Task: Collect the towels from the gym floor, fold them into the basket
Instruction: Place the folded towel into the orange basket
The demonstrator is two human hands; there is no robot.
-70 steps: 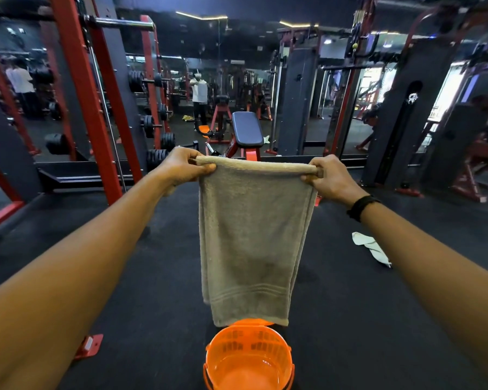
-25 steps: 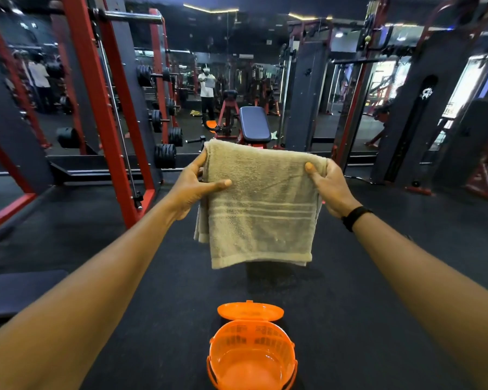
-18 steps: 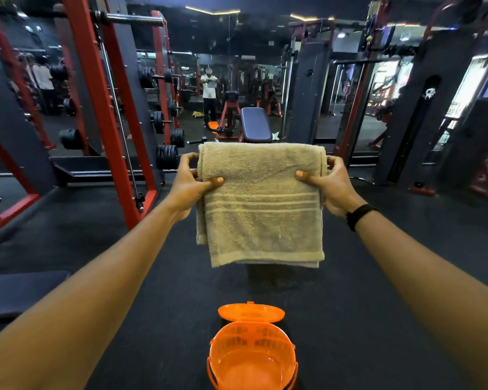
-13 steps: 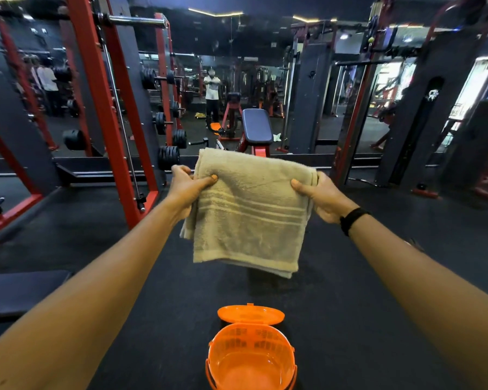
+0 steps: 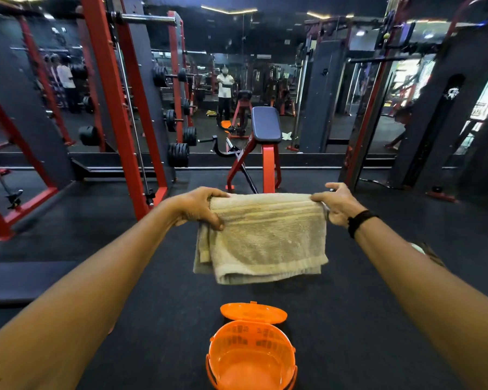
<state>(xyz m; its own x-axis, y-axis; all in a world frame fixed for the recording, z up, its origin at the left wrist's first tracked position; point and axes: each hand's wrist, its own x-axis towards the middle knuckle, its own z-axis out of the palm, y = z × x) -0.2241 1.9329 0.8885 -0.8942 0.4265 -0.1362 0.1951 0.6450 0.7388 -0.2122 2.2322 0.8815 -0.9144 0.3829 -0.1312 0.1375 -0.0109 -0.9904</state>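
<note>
**A:** Where does the towel (image 5: 265, 237) lie from your hands?

**B:** Between them, mid-frame. Your left hand (image 5: 199, 208) pinches its upper left corner and your right hand (image 5: 334, 202) pinches the upper right one, so both are clenched on the cloth. The folded towel hangs down from that top edge, clear of the floor (image 5: 96, 243).

**A:** And its long axis?

**B:** Across the frame, left to right, running hand to hand.

**A:** Where is the basket (image 5: 251, 356)?

**B:** At the bottom centre of the frame, straight below the towel, closer to you, with its lid (image 5: 252, 312) tipped back. It looks empty inside.

**A:** Which hand is nearer to it?

**B:** Neither, by my reading; they sit about evenly either side. You likely lower both together, drawing towards yourself.
</note>
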